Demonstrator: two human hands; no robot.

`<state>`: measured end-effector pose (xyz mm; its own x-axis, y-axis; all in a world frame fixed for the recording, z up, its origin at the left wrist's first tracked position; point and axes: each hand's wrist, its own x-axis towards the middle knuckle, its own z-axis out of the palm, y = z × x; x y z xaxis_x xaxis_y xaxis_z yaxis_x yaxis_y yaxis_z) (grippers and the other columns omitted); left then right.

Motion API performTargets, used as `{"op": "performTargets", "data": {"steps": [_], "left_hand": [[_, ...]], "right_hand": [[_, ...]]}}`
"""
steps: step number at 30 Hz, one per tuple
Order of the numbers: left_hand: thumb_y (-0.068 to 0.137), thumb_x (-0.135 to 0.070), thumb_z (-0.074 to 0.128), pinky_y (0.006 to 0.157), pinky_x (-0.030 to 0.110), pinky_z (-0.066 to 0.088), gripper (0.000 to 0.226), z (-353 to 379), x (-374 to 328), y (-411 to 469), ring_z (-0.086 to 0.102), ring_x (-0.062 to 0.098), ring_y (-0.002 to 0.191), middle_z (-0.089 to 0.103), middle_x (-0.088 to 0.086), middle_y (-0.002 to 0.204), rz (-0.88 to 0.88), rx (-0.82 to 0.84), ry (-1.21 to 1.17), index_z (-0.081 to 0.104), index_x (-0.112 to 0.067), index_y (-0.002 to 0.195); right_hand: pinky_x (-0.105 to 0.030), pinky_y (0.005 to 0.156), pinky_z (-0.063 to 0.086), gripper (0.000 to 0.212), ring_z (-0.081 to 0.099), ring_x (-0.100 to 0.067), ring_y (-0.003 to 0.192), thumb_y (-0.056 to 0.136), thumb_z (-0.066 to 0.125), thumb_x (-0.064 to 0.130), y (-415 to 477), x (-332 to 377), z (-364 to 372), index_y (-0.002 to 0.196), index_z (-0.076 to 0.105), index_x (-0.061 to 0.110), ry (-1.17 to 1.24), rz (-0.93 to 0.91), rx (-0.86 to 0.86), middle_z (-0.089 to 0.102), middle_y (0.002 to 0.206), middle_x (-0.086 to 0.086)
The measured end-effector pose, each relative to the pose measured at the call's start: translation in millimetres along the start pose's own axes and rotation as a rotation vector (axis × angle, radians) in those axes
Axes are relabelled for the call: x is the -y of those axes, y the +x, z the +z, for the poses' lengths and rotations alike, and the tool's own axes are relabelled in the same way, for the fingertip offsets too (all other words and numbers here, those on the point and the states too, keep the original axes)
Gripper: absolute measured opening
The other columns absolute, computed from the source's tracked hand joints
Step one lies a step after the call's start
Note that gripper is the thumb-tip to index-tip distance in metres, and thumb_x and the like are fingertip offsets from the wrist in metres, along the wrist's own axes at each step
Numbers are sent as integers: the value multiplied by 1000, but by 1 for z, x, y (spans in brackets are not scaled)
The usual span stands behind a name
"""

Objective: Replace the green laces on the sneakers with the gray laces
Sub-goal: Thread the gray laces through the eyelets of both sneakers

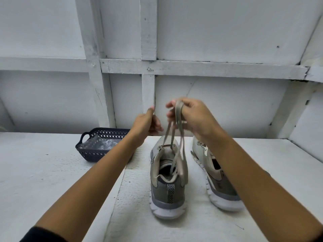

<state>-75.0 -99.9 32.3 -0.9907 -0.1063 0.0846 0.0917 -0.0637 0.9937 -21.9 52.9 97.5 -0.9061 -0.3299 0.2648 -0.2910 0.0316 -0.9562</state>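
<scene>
Gray lace [178,109] hangs in several strands above the middle sneaker [167,191]. We grip its gathered top in our right hand [190,116], fingers curled round it, above that sneaker's toe end. The strands run down into the sneaker's opening. Our left hand [148,123] hovers just left of the strands, fingers curled; we cannot tell whether it pinches one. The second sneaker [202,154] stands just right of the first, partly behind our forearm. Left of the middle sneaker, a dark blue basket [90,154] sits on the white tabletop [52,172].
</scene>
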Motion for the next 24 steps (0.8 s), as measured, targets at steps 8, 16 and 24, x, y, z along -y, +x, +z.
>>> {"op": "performTargets", "data": {"steps": [8,16,24], "left_hand": [[82,-57,40,91,39,48,56,11,-26,-55,67,26,86,67,9,75,-32,414,-160,56,-7,103],[96,-23,45,46,21,45,25,-59,-27,-62,48,12,44,53,0,56,-65,599,442,53,-6,80],[95,-19,53,79,23,54,24,-80,-7,-71,65,13,87,67,0,97,-476,869,1133,57,-9,117]], "right_hand": [[-31,68,50,20,60,-9,68,98,47,20,47,16,13,90,65,15,-260,-86,-48,66,77,1],[-30,75,53,18,62,-14,80,97,48,9,58,11,-13,102,65,6,-223,-13,-99,67,94,-8],[-28,57,58,26,66,-16,58,94,32,1,45,22,-31,95,58,-1,311,253,31,58,82,-12]]}}
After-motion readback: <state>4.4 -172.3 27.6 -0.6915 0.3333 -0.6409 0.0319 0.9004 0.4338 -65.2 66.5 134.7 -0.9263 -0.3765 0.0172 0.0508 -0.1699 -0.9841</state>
